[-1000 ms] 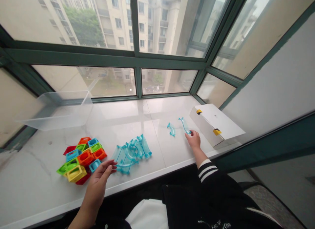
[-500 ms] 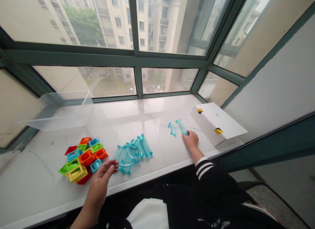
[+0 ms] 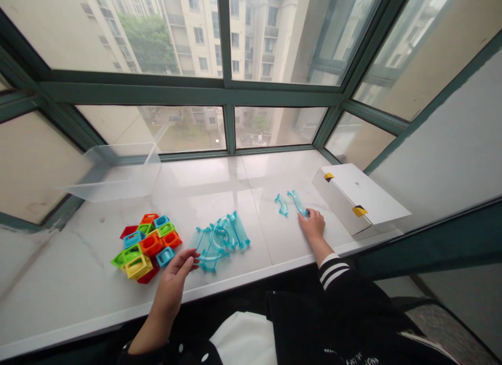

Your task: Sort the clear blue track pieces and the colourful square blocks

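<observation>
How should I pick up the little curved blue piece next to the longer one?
Probably pinch the little piece by its near end, coming from the front-left: it looks thin and low on the counter, and the longer piece lies close on its right.

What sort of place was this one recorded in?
Probably a home, perhaps an enclosed balcony or bay window: green window frames surround a pale stone-look ledge, and a multi-storey building stands outside.
</observation>
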Tool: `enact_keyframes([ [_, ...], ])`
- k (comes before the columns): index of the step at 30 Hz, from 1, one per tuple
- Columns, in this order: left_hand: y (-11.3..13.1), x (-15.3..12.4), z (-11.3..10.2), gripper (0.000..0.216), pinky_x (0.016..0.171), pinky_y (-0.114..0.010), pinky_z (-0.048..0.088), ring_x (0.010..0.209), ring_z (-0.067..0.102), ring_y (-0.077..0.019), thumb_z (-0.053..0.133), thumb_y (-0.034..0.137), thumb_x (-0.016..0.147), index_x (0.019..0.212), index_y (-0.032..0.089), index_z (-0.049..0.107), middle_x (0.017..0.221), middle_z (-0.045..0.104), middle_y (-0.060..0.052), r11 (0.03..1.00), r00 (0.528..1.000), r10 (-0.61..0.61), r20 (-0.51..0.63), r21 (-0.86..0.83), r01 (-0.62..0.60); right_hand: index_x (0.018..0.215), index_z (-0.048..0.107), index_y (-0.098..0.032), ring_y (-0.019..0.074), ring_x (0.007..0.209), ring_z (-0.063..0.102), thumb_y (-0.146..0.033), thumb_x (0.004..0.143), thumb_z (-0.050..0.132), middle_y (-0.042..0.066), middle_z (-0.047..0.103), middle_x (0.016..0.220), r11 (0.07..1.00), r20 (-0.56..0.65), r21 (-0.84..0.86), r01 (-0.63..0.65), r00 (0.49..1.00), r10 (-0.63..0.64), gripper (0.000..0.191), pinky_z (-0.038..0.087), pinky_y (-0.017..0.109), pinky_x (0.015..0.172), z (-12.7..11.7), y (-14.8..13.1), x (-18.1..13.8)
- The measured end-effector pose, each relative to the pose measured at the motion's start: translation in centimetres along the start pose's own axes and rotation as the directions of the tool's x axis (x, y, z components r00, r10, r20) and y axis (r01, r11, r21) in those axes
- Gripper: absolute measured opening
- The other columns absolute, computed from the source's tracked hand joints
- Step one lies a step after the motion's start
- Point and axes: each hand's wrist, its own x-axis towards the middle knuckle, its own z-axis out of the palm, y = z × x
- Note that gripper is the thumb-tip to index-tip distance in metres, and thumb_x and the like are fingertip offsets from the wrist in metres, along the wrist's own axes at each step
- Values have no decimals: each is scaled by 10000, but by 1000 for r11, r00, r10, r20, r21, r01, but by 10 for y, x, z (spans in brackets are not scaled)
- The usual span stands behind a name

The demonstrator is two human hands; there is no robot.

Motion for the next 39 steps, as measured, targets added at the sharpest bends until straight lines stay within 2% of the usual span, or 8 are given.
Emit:
enact_keyframes([
  [8, 1, -2, 5, 489, 824, -378, 622, 909, 727, -235, 815, 539, 788, 1112, 180, 742, 1040, 777, -101, 1000, 1000, 31, 6, 7, -31, 1235, 694, -159, 343, 1074, 590, -514, 874, 660, 178, 694, 1198, 995, -102, 75, 70, 993, -63, 506, 447, 451, 932, 2, 7, -1],
  [12, 6, -4, 8, 459, 826, -374, 614, 910, 727, -230, 797, 520, 805, 1114, 187, 732, 1037, 778, -94, 999, 999, 47, 22, 20, -47, 1222, 667, -130, 350, 1114, 594, -521, 909, 586, 197, 687, 1164, 951, -221, 221, 215, 961, -166, 508, 462, 510, 1008, -4, -1, -7],
  [15, 6, -4, 10, 452, 818, -367, 607, 923, 726, -231, 786, 513, 819, 1126, 188, 715, 1044, 774, -93, 997, 997, 64, 38, 35, -65, 1230, 656, -156, 314, 1097, 622, -491, 949, 568, 164, 681, 1140, 870, -241, 359, 339, 934, -264, 445, 511, 497, 992, -18, -24, -23],
  [19, 3, -2, 14, 434, 899, -404, 597, 996, 732, -251, 761, 510, 849, 1142, 195, 705, 1068, 772, -97, 989, 992, 104, 78, 98, -111, 1272, 636, -217, 236, 942, 672, -440, 988, 589, 89, 689, 1077, 705, -16, 596, 383, 884, -467, 365, 586, 412, 855, -38, -71, -57],
  [23, 5, -1, 24, 373, 972, -445, 576, 1039, 733, -270, 728, 470, 888, 1157, 213, 717, 1115, 772, -104, 943, 973, 178, 145, 258, -211, 1401, 571, -265, 218, 946, 685, -420, 952, 667, 84, 673, 1180, 631, 240, 683, 368, 702, -670, 485, 612, 396, 825, -39, -113, -95],
  [26, 8, -2, 31, 320, 1002, -460, 558, 1092, 720, -281, 695, 417, 920, 1182, 235, 720, 1172, 763, -101, 869, 942, 260, 211, 375, -323, 1459, 524, -274, 237, 1020, 682, -404, 904, 734, 101, 643, 1267, 639, 327, 675, 369, 627, -707, 607, 621, 424, 873, -29, -135, -120],
  [32, 9, -2, 35, 320, 1110, -501, 488, 1217, 666, -301, 674, 329, 925, 1238, 264, 699, 1253, 735, -89, 699, 877, 371, 306, 530, -481, 1529, 449, -241, 300, 1144, 656, -382, 822, 834, 133, 635, 1276, 685, 336, 589, 429, 640, -691, 817, 553, 515, 1046, -10, -160, -149],
  [39, -5, -2, 27, 430, 1133, -525, 469, 1277, 616, -317, 687, 267, 902, 1331, 278, 656, 1328, 679, -101, 602, 843, 380, 381, 590, -538, 1444, 542, -190, 284, 1089, 669, -276, 845, 765, 129, 653, 1200, 729, 355, 530, 433, 668, -654, 645, 556, 461, 1029, -5, -162, -155],
])
